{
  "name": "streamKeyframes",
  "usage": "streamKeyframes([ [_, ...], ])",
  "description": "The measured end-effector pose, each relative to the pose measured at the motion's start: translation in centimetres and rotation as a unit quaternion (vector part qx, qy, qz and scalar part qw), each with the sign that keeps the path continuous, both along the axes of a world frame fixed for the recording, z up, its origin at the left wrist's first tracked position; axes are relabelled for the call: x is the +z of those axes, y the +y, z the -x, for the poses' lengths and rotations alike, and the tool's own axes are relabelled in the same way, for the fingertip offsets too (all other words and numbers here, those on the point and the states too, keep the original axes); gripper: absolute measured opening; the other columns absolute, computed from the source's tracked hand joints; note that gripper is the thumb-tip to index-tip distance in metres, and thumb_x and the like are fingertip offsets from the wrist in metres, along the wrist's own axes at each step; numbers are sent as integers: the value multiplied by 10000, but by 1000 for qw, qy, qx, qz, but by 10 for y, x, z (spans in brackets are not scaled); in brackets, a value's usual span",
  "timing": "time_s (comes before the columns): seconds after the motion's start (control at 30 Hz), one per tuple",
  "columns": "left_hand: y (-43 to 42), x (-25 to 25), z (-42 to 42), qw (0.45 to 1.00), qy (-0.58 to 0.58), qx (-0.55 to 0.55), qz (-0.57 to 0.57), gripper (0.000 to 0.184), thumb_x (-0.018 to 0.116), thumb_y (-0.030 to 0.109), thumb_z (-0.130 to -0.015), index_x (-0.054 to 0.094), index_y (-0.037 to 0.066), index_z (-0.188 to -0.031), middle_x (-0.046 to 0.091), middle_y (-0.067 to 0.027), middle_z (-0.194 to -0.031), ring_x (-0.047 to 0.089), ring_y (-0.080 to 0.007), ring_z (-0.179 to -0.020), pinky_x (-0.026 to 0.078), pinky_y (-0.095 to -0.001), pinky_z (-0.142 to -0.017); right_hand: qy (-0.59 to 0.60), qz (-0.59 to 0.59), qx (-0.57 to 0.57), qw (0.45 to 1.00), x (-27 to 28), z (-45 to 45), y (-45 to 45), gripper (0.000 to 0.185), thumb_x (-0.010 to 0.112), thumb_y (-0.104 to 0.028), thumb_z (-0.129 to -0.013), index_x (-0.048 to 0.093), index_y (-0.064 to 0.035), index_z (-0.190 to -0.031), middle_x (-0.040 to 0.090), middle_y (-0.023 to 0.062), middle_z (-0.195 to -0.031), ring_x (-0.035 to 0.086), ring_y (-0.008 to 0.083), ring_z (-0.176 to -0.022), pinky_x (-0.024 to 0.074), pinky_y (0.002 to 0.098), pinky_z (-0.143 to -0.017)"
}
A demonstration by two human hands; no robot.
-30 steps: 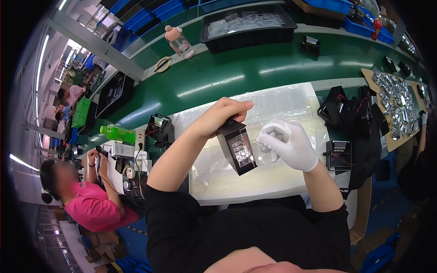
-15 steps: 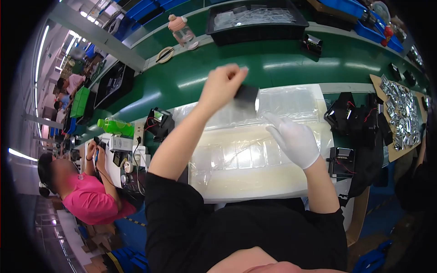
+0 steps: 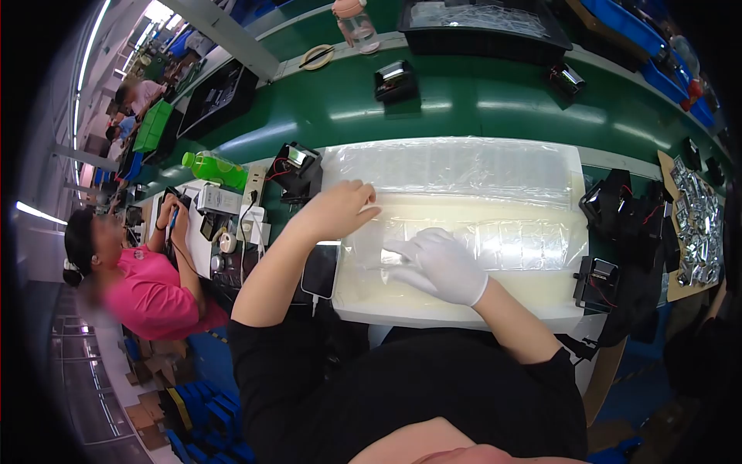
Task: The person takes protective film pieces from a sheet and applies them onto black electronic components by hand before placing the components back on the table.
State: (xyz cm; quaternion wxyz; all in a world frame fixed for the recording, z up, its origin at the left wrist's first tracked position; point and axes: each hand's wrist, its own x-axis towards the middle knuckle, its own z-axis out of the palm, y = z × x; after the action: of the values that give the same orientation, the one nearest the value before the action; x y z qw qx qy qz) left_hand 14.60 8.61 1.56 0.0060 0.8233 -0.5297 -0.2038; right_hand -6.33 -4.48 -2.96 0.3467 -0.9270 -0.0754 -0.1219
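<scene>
White board (image 3: 525, 298) lay right in front of the person, with the green counter (image 3: 495, 116) running past its far edge. Clear film (image 3: 522, 246) was spread along the board's middle, in rectangular sections, and a second strip, the far film (image 3: 456, 166), ran along the board's back part.

Left hand (image 3: 336, 209), bare, was over the board's left side; fingers loosely curled and released, thumb parted from the index finger. Right hand (image 3: 442, 264), in a white glove, was over the board's middle, pointing left; fingers parted and released, at the clear film. Couldn't tell if either hand actually touched the film.

Just left of the board: wired box (image 3: 294, 172), black with red wires. Phone (image 3: 319, 271) with a cable sat at the board's left edge, near the left forearm. Right of the board, close by: another black unit (image 3: 599, 282), red wire showing. More black parts (image 3: 622, 209) were grouped behind that, also right of the board.

Beyond the board, on the counter: black box (image 3: 396, 81) with a shiny face, and a similar small box (image 3: 568, 79) farther right. Black tray (image 3: 479, 39) of clear pieces was farther past the board. Cardboard with shiny metal parts (image 3: 696, 224), well right of the board. Green bottle (image 3: 216, 168) and a co-worker in a pink shirt (image 3: 158, 298), left of the board.
</scene>
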Motion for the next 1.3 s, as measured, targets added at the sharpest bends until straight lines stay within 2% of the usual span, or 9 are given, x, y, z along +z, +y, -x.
streamKeyframes([
  [0.17, 40, -41, -2, 999, 24, -33, 36, 340, 518, 337, -1009, 622, 17, -959, 658, -117, -901, 630, -304, -889, 507, -389, -821, 222, 16, 13, 975, -13, -15, 6, 445, 669, -319, -895, 577, -88, -1264, 655, 122, -1015, 645, 268, -777, 500, 366, -827],
  [0.37, 46, -23, 10, 936, 303, 173, 37, 370, 488, 339, -1036, 634, 30, -894, 636, -83, -806, 622, -242, -750, 503, -322, -748, 95, 3, -50, 994, -10, -20, 19, 547, 731, -361, -838, 560, -91, -1282, 631, 118, -1070, 633, 269, -849, 483, 359, -867],
  [0.57, 48, -68, 33, 519, 771, 297, 220, 393, 399, 282, -1077, 429, 148, -709, 373, 18, -596, 328, -112, -521, 300, -239, -556, -57, 5, -77, 995, -12, -26, 25, 625, 787, -359, -766, 569, -102, -1292, 592, 109, -1097, 586, 293, -984, 464, 388, -889],
  [0.6, 45, -73, 42, 519, 771, 296, 220, 393, 399, 282, -1077, 429, 148, -709, 373, 18, -596, 328, -112, -521, 300, -239, -556, -54, -22, -81, 995, -11, -26, 24, 637, 795, -355, -752, 571, -107, -1295, 584, 106, -1102, 574, 296, -1001, 459, 393, -895],
  [0.67, 42, -81, 60, 186, 899, 273, 289, 387, 381, 264, -1075, 427, 154, -707, 340, 35, -588, 309, -90, -531, 292, -246, -541, -46, -78, -86, 992, -10, -24, 24, 663, 811, -346, -726, 576, -117, -1302, 568, 98, -1112, 550, 301, -1035, 448, 402, -906],
  [1.0, 22, -88, 98, -120, 927, 267, 234, 381, 429, 242, -1053, 375, 191, -679, 318, 73, -573, 284, -51, -499, 230, -210, -475, -126, -23, -96, 987, 8, -16, 13, 459, 859, -221, -685, 725, -106, -1109, 586, 81, -1044, 523, 220, -886, 440, 332, -835],
  [1.03, 22, -90, 98, -121, 926, 265, 241, 381, 429, 242, -1053, 375, 191, -679, 318, 73, -573, 284, -51, -499, 230, -210, -475, -127, -24, -90, 988, 9, -15, 12, 459, 859, -221, -685, 725, -106, -1109, 586, 81, -1044, 523, 220, -886, 440, 332, -835],
  [1.17, 19, -101, 93, 156, 840, 360, 374, 370, 444, 257, -1051, 398, 191, -690, 334, 70, -587, 276, -50, -498, 217, -210, -460, -113, -200, 28, 973, 9, -3, 0, 279, 863, -177, -681, 775, -111, -938, 635, 25, -849, 515, 172, -734, 434, 304, -767],
  [1.3, 37, -83, 72, 326, 804, 340, 363, 335, 432, 221, -1053, 407, 176, -722, 337, 66, -630, 301, -63, -547, 249, -195, -515, -118, -283, 41, 951, 34, 21, -7, 216, 827, -113, -712, 784, -121, -924, 615, 2, -743, 500, 176, -664, 430, 298, -726],
])
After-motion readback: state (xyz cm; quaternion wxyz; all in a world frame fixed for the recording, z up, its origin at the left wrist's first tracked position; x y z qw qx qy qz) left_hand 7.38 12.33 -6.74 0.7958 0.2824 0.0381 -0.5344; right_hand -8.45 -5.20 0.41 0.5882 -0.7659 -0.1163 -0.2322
